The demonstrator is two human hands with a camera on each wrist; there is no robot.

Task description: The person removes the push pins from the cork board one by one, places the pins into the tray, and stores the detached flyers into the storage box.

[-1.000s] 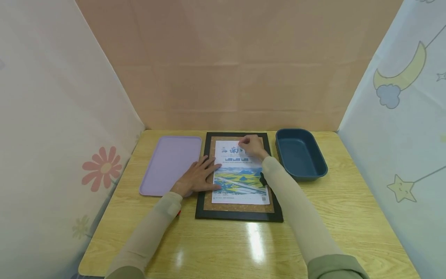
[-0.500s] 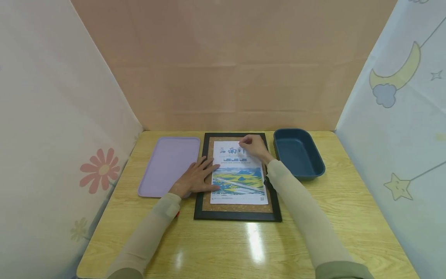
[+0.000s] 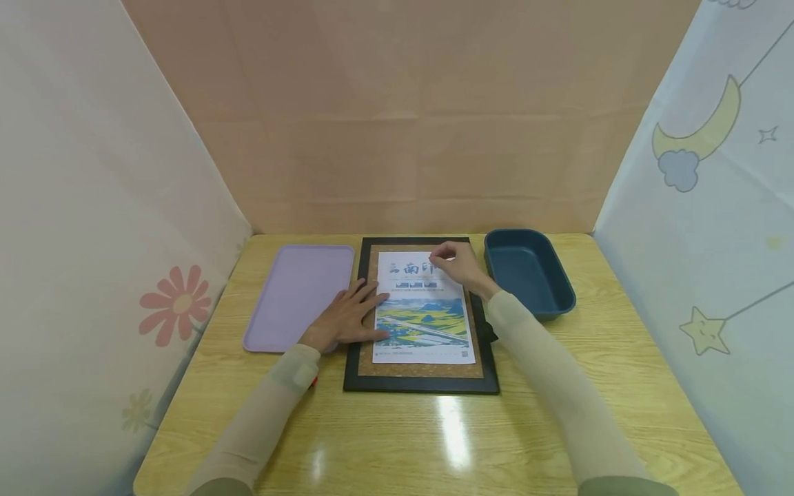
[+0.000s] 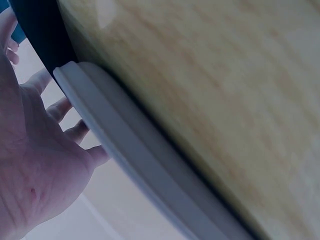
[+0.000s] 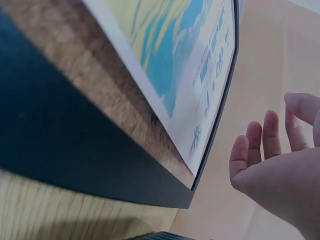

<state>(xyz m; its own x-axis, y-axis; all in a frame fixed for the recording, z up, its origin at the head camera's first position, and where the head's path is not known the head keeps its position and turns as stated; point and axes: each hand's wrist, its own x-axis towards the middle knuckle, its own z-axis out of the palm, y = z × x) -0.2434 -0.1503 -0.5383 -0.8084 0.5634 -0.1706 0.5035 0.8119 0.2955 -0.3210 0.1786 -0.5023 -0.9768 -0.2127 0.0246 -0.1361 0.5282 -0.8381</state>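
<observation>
A printed poster sheet (image 3: pixel 423 310), with blue characters above a landscape picture, lies on a black-framed cork board (image 3: pixel 422 385). My left hand (image 3: pixel 349 317) rests with spread fingers on the board's left side, fingertips on the sheet's edge. Above the upper part of the sheet, my right hand (image 3: pixel 460 266) pinches what looks like a tiny red pushpin (image 3: pixel 431 257) between thumb and index finger. The right wrist view shows the right hand (image 5: pixel 285 150) raised off the board, with the pin itself not visible. Whether the pin touches the sheet, I cannot tell.
Left of the board is a lilac tray (image 3: pixel 304 293), partly beneath my left wrist. A deep dark-blue bin (image 3: pixel 563 310) stands to the right. Something small and red (image 3: pixel 313 383) peeks out by my left forearm on the wooden table (image 3: pixel 397 441).
My right hand has shifted slightly right over the sheet, uncovering more of the third large character. The left hand stays in place on the board. The head view has drifted a little.
</observation>
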